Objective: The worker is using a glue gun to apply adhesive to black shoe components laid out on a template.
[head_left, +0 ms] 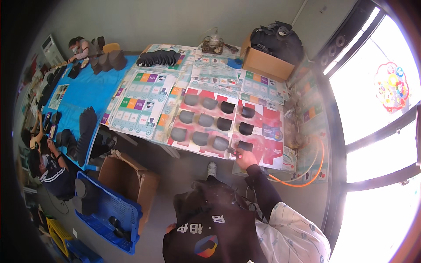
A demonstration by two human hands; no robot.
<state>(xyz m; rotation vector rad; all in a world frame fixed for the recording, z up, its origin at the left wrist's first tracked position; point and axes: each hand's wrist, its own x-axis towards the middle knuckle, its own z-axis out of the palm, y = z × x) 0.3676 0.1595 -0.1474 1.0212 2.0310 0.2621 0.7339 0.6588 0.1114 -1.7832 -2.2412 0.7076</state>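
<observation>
Long worktables filled a room with bright windows on the right. On the near table, a red printed sheet carried rows of dark grey curved pieces. The person's right hand reached to the sheet's near edge, fingers closed around a small red-tipped tool, just beside the nearest dark piece. The left hand showed only a sliver beside the dark apron; its grip could not be told.

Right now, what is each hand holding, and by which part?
The right hand grips a small dark tool with a red part by its rear body, its front toward a dark curved piece. The left hand barely shows; its hold cannot be told.
</observation>
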